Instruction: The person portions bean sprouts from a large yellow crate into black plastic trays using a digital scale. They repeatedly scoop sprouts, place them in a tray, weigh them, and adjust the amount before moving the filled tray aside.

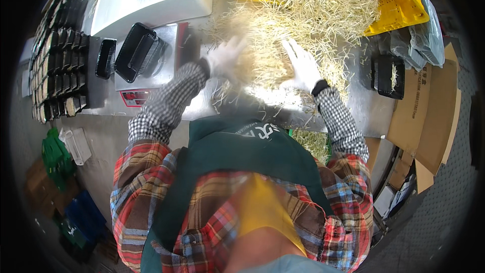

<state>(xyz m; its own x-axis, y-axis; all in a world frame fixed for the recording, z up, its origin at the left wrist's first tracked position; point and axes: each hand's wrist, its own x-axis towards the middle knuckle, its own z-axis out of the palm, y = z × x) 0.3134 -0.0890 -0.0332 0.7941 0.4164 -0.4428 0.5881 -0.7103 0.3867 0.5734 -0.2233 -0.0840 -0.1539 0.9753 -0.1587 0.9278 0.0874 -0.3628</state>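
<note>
A loose heap of bean sprouts [310, 19] spills from a yellow plastic crate [398, 7] onto the metal table [363, 94]. My right hand [302, 65], in a white glove, rests against the right side of the nearer sprouts, thumb and fingers apart. On their left side is my left hand [227, 57], also gloved and blurred by motion; whether its fingers grip any sprouts is unclear. Left of it, a black plastic tray [134, 53] sits tilted on the metal plate of a digital scale [136, 98]. Beside the scale lies a smaller-looking black tray [105, 58].
Stacked black trays [60, 72] line the table's left end. A white plastic tub [151, 3] stands at the back left. At right are a black tray with a few sprouts [388, 77], plastic-wrapped packs [426, 30] and an open cardboard box [413, 110]. More sprouts [312, 144] lie below the front edge.
</note>
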